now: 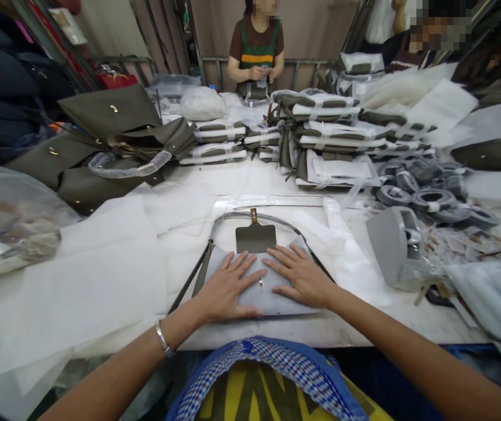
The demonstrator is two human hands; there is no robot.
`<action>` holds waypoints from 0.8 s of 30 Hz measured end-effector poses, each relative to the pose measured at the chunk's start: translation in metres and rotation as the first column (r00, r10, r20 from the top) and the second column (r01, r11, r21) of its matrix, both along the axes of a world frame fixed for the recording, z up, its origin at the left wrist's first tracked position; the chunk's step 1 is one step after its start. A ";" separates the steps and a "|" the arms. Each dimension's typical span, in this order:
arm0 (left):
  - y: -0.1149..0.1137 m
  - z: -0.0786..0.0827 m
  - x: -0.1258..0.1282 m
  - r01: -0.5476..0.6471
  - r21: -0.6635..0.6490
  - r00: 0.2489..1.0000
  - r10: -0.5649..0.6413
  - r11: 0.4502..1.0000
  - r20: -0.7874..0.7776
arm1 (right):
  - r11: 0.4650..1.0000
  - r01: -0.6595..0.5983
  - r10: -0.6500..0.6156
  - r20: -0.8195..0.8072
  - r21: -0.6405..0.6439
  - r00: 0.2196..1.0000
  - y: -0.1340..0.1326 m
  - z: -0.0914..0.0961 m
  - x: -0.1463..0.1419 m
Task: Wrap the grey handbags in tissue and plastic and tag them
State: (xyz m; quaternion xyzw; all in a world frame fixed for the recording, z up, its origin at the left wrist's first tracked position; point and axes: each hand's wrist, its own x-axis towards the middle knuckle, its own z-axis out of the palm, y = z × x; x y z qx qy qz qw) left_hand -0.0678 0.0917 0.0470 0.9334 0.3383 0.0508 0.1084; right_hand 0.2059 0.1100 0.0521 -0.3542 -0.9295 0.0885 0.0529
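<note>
A small grey handbag (272, 301) lies flat at the table's near edge, covered with a sheet of thin white paper. Its darker flap (255, 238) with a brass clasp sticks out at the top, and a thin strap (189, 286) loops around it. My left hand (226, 287) lies flat on the bag's left half, fingers stretched out. On the right half rests my right hand (299, 275), also flat with fingers spread. Neither hand holds anything. A small metal stud (261, 283) shows between the hands.
White tissue sheets (101, 275) cover the table's left side. Olive bags (114, 134) are piled at the back left, wrapped bags (320, 134) are stacked at the back centre, coiled straps (434, 196) lie right. A grey part (386, 245) stands nearby. A person (256, 47) stands opposite.
</note>
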 end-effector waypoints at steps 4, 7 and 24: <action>-0.005 -0.002 0.002 -0.027 0.028 0.999 0.027 0.999 -0.023 | 0.999 -0.031 0.031 0.010 -0.009 0.999 0.007 0.000 -0.001; -0.007 -0.004 0.004 -0.034 0.051 0.999 0.036 0.998 -0.035 | 0.998 -0.050 0.051 0.025 -0.034 0.998 0.011 0.003 -0.002; -0.006 -0.005 0.002 -0.043 0.026 0.998 0.044 0.999 -0.046 | 0.874 0.377 -0.471 -0.350 -0.305 0.810 0.115 0.013 -0.069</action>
